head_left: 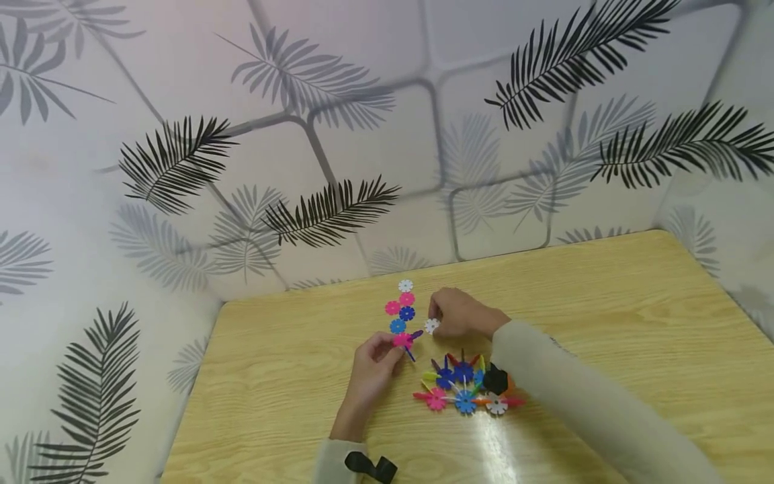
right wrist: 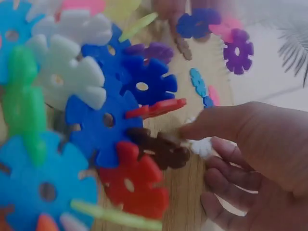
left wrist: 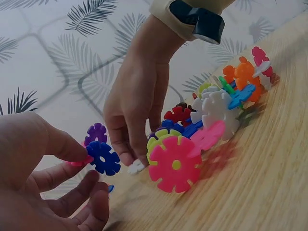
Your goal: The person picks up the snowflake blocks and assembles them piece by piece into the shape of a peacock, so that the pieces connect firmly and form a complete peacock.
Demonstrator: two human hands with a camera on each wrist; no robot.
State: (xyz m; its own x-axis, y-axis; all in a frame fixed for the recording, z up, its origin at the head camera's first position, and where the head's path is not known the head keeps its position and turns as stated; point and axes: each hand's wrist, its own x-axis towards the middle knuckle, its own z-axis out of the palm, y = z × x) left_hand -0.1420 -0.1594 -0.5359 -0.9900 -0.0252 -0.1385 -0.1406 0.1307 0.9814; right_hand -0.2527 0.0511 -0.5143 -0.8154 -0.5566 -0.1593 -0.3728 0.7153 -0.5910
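Observation:
My left hand [head_left: 371, 370] pinches a pink snowflake disc [head_left: 402, 340] between thumb and fingers. A blue disc [left wrist: 103, 158] and a purple disc [left wrist: 96, 134] are slotted into it and stand out at angles. To the right, my right hand [head_left: 461, 314] reaches down to the tabletop and pinches a white snowflake disc [right wrist: 201, 147] with thumb and fingertips. A joined cluster of colored discs [head_left: 464, 400] sits on the table in front of the right forearm, with blue, red, white, pink and yellow pieces locked edge to edge.
Several loose discs lie in a staggered column beyond the left hand: a white disc [head_left: 406, 286], pink discs, a dark blue disc [head_left: 407, 313] and a light blue disc [head_left: 397, 326]. The wooden table [head_left: 272, 403] meets a leaf-patterned wall [head_left: 387, 148] at its back edge.

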